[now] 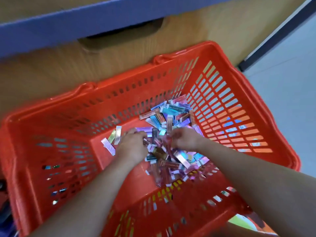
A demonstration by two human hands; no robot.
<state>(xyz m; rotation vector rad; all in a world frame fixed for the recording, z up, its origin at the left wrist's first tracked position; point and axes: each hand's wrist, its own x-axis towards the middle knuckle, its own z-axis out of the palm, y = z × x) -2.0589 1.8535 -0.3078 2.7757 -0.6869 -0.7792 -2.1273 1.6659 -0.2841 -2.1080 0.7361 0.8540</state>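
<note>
Against one cardboard box (119, 53), one orange basket (56, 106) holds heaped shiny packets (171, 115) (too many to count); the left hand (132, 144) and right hand (184, 139) sit curled in them, grip unclear.

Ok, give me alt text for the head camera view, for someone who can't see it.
A left hand and right hand reach into a heap of small shiny boxes in a red slotted basket beside a cardboard box.
</note>
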